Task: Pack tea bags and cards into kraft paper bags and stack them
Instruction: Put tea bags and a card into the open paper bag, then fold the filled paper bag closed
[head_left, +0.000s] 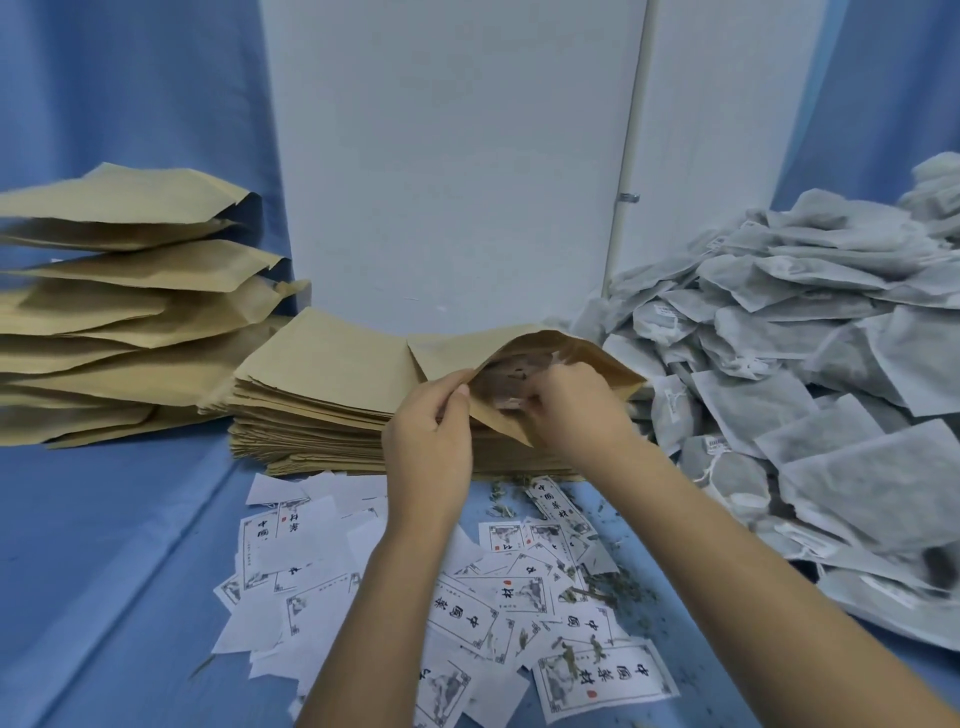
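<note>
both hands meet at the mouth of one kraft bag, held up just above the flat stack in the middle of the desk. left hand is pinched shut on the near lip of the bag, thumb and fingers gripping the paper edge. right hand is curled closed with its fingertips inside the opening; it seems to be holding something there, but what exactly i cannot tell, it is dark and blurred. inside the bag a pale shape shows, maybe a card or tea bag.

going from the left: a tall, loose pile of filled bags sits at the far left edge, their open ends pointing right, puffy and uneven. just beside it is the flat stack of empty bags, neat and thick, touching the foot of the filled pile. the held bag is tilted, mouth toward the person, its far end resting over the stack.

in front of the stack, under both forearms, cards lie scattered on the blue cloth, white with black characters and small red seals, many overlapping, some face down. bits of loose dried leaf are strewn among the cards on the right side.

at the far right a big heap of tea bags slopes up toward the blue curtain, greyish pouches piled every which way, the nearest ones just beside the right forearm. a white wall stands behind.
</note>
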